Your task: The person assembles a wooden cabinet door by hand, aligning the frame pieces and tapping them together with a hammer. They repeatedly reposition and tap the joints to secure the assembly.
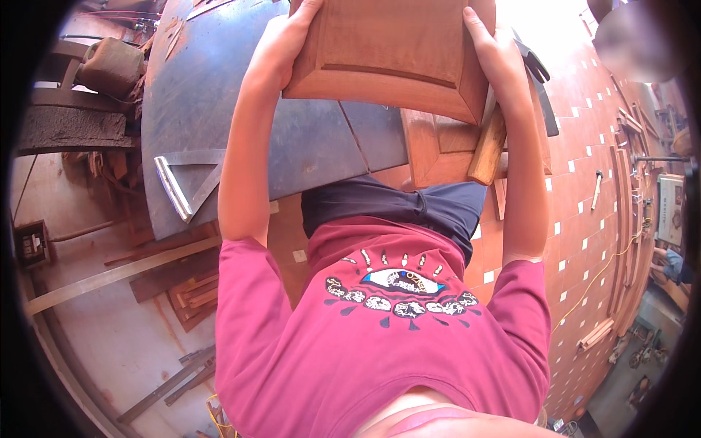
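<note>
My left hand (290,36) and my right hand (496,47) grip opposite sides of a reddish-brown wooden panel (387,47) with a raised center and beveled frame. The panel is tilted up above the work surface, and its far end runs out of the picture. Below it, to the right, a second framed wooden panel (431,157) rests at the table edge. A claw hammer (488,150) lies on this one, its wooden handle toward me. My right forearm crosses over the hammer, hiding part of it.
A metal square (175,190) lies near the left corner of the dark metal table (197,95). Dusty machinery (109,69) stands at the left. Another hammer (596,190), wood strips (624,197) and a yellow cord (593,281) lie on the tiled floor (569,219) at right. Another person (668,274) is at the far right.
</note>
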`<state>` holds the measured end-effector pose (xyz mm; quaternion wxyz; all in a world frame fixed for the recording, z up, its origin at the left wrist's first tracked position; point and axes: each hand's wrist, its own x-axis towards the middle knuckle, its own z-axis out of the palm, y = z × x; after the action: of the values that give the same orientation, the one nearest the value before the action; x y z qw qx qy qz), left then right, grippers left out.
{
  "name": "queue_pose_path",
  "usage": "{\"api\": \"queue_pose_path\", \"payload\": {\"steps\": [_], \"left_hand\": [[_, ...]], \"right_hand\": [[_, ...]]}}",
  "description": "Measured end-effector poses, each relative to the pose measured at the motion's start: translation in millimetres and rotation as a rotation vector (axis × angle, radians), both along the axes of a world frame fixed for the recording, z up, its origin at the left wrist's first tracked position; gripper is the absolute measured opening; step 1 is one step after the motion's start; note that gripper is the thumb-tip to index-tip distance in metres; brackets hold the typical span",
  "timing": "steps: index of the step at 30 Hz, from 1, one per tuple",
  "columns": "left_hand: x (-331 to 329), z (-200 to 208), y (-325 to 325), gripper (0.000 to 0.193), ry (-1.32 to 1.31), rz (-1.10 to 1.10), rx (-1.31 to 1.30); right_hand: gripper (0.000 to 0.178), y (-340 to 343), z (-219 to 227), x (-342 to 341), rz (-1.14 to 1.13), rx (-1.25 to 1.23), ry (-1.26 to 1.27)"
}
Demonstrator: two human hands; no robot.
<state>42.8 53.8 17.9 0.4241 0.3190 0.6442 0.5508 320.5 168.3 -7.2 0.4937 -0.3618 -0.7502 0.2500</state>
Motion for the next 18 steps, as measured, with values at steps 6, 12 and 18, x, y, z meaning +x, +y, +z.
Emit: {"api": "queue_pose_path", "payload": {"steps": [6, 12, 18], "left_hand": [[-12.7, -18.9, 6.9, 0.082, 0.107, -0.008, -0.085], [0.5, -14.5, 4.2, 0.089, 0.093, -0.003, -0.086], [-0.7, -16.2, 6.2, 0.085, 0.034, -0.02, -0.117]], "right_hand": [[0.087, 0.2, 5.5, 1.3, -0.291, -0.26, -0.486], [0.092, -4.4, 12.1, 3.2, -0.257, -0.317, -0.649], [0.081, -12.6, 26.8, -3.1, -0.221, -0.409, -0.76]]}}
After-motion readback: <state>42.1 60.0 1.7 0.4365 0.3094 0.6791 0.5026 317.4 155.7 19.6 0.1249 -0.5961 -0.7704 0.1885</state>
